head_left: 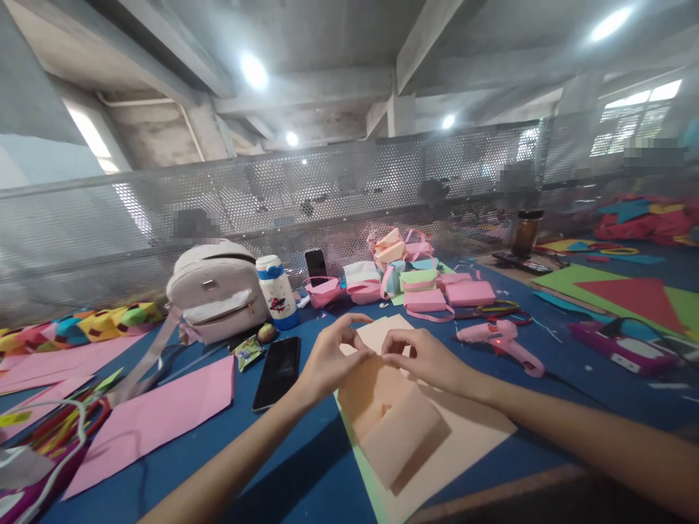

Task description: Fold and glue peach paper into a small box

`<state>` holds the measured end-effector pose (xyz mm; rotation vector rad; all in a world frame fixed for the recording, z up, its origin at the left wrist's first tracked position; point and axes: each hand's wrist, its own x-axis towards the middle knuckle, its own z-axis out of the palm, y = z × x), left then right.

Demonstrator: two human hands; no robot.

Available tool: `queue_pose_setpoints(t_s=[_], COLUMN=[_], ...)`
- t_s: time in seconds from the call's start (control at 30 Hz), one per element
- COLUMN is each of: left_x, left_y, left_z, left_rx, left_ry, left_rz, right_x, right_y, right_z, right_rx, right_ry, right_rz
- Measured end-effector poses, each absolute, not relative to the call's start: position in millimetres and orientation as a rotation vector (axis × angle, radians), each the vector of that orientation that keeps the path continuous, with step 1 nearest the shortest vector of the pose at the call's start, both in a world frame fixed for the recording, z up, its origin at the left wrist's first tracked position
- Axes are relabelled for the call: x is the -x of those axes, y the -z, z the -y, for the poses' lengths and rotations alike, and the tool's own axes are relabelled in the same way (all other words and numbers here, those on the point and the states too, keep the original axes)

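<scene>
A folded piece of peach paper point(401, 437), shaped like a small open pouch with a raised flap, stands over flat peach sheets point(470, 429). At the top of its flap, my left hand point(334, 358) pinches the paper between thumb and fingers. My right hand point(429, 360) pinches the same edge from the other side, its fingertips close to those of the left. The fingertips partly hide the edge they hold. Beneath the peach sheets shows a strip of green paper point(360, 455). A pink glue gun point(502, 340) lies to the right of my right hand.
Left of my hands are a black phone point(277, 373), pink paper point(158, 415), a white backpack point(215, 295) and a bottle point(277, 291). Small pink paper bags point(426, 300) stand behind. Scissors point(505, 311) and a purple power strip point(622, 346) lie right; a perforated metal screen point(328, 196) bounds the table.
</scene>
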<state>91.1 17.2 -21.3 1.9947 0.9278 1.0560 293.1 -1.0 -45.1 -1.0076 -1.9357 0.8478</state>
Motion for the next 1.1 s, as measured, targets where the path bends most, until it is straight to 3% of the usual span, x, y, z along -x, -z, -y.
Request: queue_pose_setpoints(t_s=[0.33,0.5,0.73,1.0,1.1], left_x=[-87,-79,-80,-74,-73], left_y=[46,74,74,84,86], left_z=[-20,-22,-19,-19,-17], left_rx=[-1.764,-1.699,-1.656,-1.478,-1.436], left_ry=[-1.147,-1.054,-1.086,-1.214,-1.232], left_rz=[-0.855,-0.885,-0.862,-0.917,-0.926], right_x=[-299,-300,-289,-283,-280], right_y=[48,53,55,47,43], right_z=[-12,-21,-30,-27,-24], right_rx=[1.003,1.003,0.999,1.007,0.948], right_ry=[-0.720,-0.801,-0.850,-0.618,-0.359], right_rz=[1.809,1.784,1.718,1.743,1.802])
